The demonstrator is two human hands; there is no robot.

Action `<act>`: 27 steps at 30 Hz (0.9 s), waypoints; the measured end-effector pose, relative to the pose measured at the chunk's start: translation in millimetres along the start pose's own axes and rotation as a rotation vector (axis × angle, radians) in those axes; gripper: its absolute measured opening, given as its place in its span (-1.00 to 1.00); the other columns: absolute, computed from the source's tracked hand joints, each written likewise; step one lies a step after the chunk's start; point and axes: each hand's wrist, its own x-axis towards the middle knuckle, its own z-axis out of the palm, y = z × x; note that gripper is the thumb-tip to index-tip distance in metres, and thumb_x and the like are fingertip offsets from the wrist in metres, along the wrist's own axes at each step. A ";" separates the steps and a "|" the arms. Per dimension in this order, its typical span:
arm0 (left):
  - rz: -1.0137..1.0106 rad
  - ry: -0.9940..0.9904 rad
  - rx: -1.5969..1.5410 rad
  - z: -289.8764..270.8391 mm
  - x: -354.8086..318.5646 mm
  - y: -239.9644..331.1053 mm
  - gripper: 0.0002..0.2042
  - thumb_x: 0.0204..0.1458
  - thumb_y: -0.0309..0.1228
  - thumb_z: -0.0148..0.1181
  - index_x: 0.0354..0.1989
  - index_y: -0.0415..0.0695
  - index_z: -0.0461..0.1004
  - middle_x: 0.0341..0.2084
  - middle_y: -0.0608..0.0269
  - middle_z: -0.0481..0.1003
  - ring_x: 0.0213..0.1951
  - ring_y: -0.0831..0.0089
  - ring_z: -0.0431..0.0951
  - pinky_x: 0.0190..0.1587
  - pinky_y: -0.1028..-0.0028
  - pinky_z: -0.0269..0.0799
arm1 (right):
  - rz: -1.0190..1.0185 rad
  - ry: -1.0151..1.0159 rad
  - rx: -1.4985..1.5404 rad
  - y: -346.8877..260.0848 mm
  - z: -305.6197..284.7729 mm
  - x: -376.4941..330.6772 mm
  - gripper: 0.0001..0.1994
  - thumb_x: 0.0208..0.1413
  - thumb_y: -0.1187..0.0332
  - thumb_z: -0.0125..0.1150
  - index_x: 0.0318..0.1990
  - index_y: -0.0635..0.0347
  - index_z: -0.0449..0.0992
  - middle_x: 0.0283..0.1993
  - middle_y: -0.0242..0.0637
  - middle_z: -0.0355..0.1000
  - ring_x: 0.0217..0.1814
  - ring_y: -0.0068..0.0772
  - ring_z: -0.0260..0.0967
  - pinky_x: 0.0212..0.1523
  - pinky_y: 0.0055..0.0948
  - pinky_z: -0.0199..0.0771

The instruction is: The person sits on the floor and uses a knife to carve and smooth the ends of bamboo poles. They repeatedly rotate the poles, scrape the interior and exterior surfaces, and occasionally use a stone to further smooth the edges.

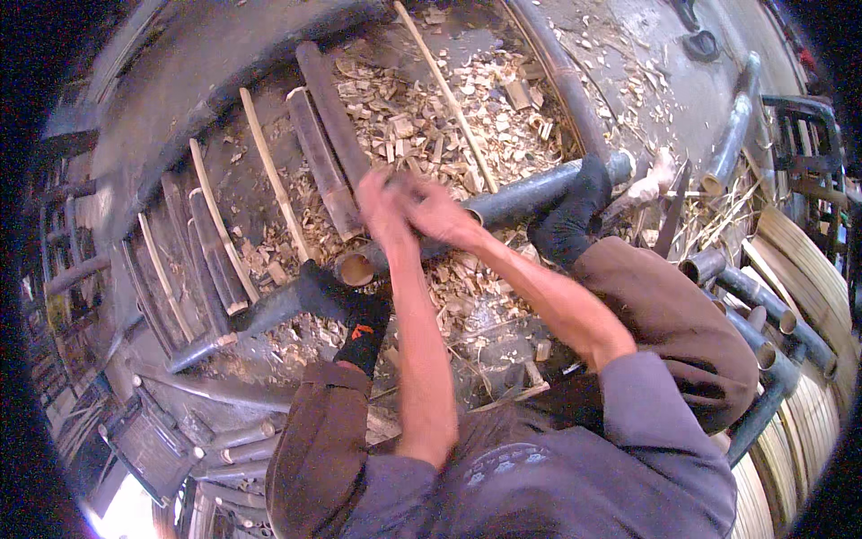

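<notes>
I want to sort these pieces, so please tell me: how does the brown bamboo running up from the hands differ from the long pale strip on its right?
Colour: the bamboo is dark brown, the strip light yellowish. Width: the bamboo is thick, the strip thin. Near end: the bamboo's is hidden around the hands, the strip's shows. Both are long and slant the same way.
</notes>
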 end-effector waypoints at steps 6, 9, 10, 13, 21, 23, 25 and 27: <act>0.103 -0.557 -0.098 73.5 65.6 65.4 -0.74 0.12 -0.27 0.03 -0.22 -0.24 0.46 -0.30 0.14 0.46 -0.18 0.39 0.42 -0.05 0.46 0.31 | -0.241 0.807 0.566 -19.7 2.3 22.7 -0.52 0.31 0.08 -0.04 0.19 0.28 0.32 0.04 -0.14 0.43 0.05 -0.43 0.33 0.04 -0.44 0.34; -0.079 -0.218 -0.182 40.8 48.9 61.9 -0.73 0.14 -0.25 0.00 -0.25 -0.24 0.46 -0.28 0.14 0.46 -0.17 0.36 0.42 -0.04 0.42 0.30 | -0.008 0.514 0.300 -26.9 4.5 8.5 -0.48 0.27 0.06 0.00 0.22 0.26 0.31 0.15 -0.04 0.39 0.17 -0.30 0.32 0.17 -0.39 0.26; -0.087 -0.102 -0.177 24.1 38.8 59.4 -0.73 0.14 -0.26 0.00 -0.25 -0.24 0.46 -0.27 0.14 0.46 -0.16 0.34 0.42 -0.02 0.40 0.30 | 0.095 0.386 0.266 -34.2 11.4 1.4 -0.47 0.27 0.05 0.00 0.23 0.25 0.31 0.14 -0.03 0.39 0.18 -0.29 0.32 0.18 -0.38 0.26; 0.107 0.230 0.142 -0.8 -4.4 46.9 -0.74 0.11 -0.29 0.00 -0.22 -0.25 0.45 -0.22 0.14 0.45 -0.09 0.27 0.40 0.02 0.32 0.30 | -0.033 0.024 0.053 -6.4 16.0 -5.5 -0.45 0.20 -0.02 0.07 0.25 0.09 0.31 0.11 -0.02 0.42 0.18 -0.23 0.33 0.19 -0.34 0.27; -0.294 0.173 -0.453 -5.3 -20.8 55.0 -0.57 0.12 -0.20 0.09 0.06 -0.24 0.29 -0.11 0.06 0.36 -0.05 0.32 0.36 0.10 0.36 0.24 | -0.082 -0.038 0.040 -25.3 10.1 -21.6 -0.49 0.30 0.04 -0.10 0.22 0.23 0.30 0.19 -0.09 0.35 0.27 -0.23 0.23 0.30 -0.31 0.13; -0.217 0.068 -0.310 8.4 -6.9 93.3 -0.47 0.09 -0.17 0.16 0.12 -0.26 0.22 -0.15 0.10 0.39 -0.06 0.39 0.36 0.09 0.41 0.23 | -0.140 0.029 0.079 -30.8 -8.8 -21.4 -0.50 0.36 0.10 -0.22 0.24 0.33 0.21 0.27 -0.14 0.24 0.33 -0.31 0.12 0.35 -0.37 0.02; -0.099 0.123 -0.355 31.8 -1.0 94.7 -0.57 0.11 -0.22 0.17 0.05 -0.24 0.34 -0.10 0.13 0.42 -0.07 0.41 0.41 0.01 0.41 0.33 | -0.114 0.073 0.068 -42.2 -26.8 -26.9 -0.49 0.37 0.07 -0.28 0.28 0.28 0.16 0.29 -0.16 0.20 0.32 -0.31 0.11 0.34 -0.40 0.01; -0.261 0.012 -0.527 34.4 -8.6 131.3 -0.54 0.06 -0.24 0.21 0.07 -0.23 0.34 -0.12 0.12 0.44 -0.11 0.42 0.44 -0.03 0.42 0.36 | 0.116 0.133 0.225 -94.2 -31.6 -51.5 -0.48 0.37 0.02 -0.32 0.27 0.23 0.19 0.21 -0.23 0.26 0.23 -0.39 0.16 0.27 -0.39 0.09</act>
